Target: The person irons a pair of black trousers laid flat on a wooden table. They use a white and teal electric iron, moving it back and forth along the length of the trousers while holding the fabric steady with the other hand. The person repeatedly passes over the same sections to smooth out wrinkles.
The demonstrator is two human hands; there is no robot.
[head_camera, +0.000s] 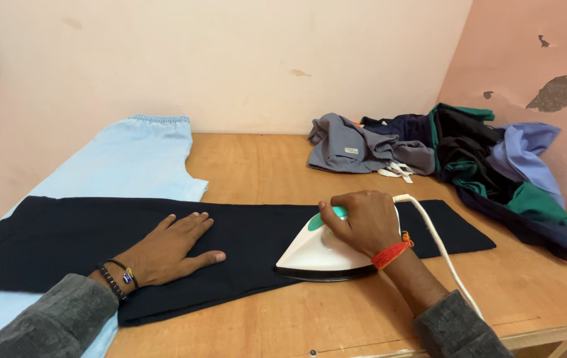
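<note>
A dark navy garment (244,229) lies spread flat across the wooden table (263,166). My left hand (167,248) rests flat on it, palm down with fingers spread, a beaded bracelet at the wrist. My right hand (363,219) grips the handle of a white and green electric iron (316,255), which sits sole down on the dark garment to the right of my left hand. The iron's white cord (439,248) runs back past my right forearm, which wears a red thread band.
A light blue cloth (124,162) covers the table's left side under the dark garment. A heap of grey, dark, green and lilac clothes (462,159) is piled at the back right against the pink wall. The table's front edge runs near my arms.
</note>
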